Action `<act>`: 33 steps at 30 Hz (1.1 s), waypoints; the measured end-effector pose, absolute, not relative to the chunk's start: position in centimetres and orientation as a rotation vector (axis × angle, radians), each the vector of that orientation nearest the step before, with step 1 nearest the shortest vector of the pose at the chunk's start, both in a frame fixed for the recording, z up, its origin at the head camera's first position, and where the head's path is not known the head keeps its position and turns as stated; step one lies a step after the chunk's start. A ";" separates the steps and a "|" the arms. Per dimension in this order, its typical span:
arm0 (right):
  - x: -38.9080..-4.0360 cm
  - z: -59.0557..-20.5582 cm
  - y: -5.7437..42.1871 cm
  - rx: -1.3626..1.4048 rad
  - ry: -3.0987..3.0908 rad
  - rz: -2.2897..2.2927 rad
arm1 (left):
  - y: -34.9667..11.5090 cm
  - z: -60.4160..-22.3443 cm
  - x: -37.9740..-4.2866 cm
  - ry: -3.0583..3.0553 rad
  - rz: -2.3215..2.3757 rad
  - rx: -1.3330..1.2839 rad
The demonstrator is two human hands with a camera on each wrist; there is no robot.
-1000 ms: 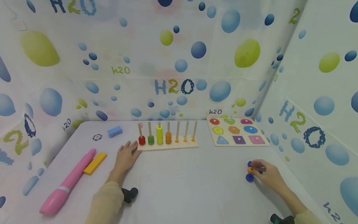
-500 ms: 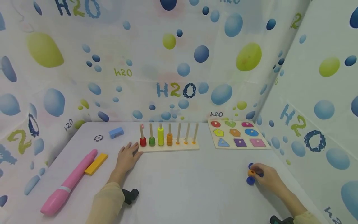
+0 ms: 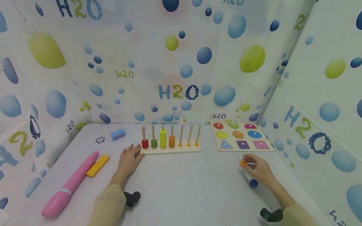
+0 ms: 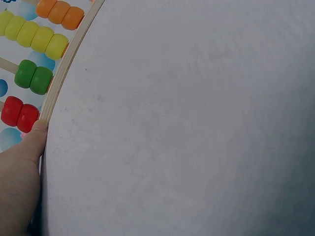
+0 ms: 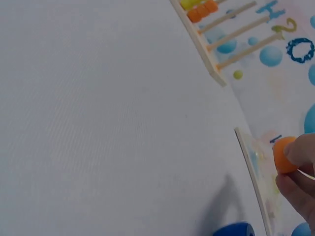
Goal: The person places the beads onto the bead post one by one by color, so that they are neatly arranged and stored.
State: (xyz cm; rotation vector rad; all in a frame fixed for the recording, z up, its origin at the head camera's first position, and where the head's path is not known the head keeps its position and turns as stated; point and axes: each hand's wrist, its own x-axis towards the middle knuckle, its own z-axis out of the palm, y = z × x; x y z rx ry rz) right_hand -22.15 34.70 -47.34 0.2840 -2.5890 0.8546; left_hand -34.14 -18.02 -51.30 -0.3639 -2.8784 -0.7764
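Note:
My right hand pinches an orange bead between thumb and fingertips, raised in front of the shape puzzle; the right wrist view shows this orange bead at its right edge. Below that hand a blue bead lies on the table. My left hand rests at the left end of a wooden peg counter, its thumb against the base's front edge. Red, green, yellow and orange beads sit on its left pegs; the three right pegs are bare.
A wooden shape puzzle lies at the back right. To the left are a light blue block, a yellow block and a long pink bat-shaped toy. A patterned cloth hangs behind the table.
My right hand has picked the orange bead up from among the blue beads and carried it slightly left and away from me. My left hand keeps its place at the counter.

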 end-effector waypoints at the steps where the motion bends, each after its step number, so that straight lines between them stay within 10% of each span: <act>1: -22.5 -47.3 34.2 0.294 -2.580 0.872 | -18.0 -51.3 -34.2 -2.882 -0.776 -0.362; 33: -33.4 -40.4 17.0 0.739 -2.348 1.039 | -18.1 -51.6 -33.6 -2.879 -0.757 -0.355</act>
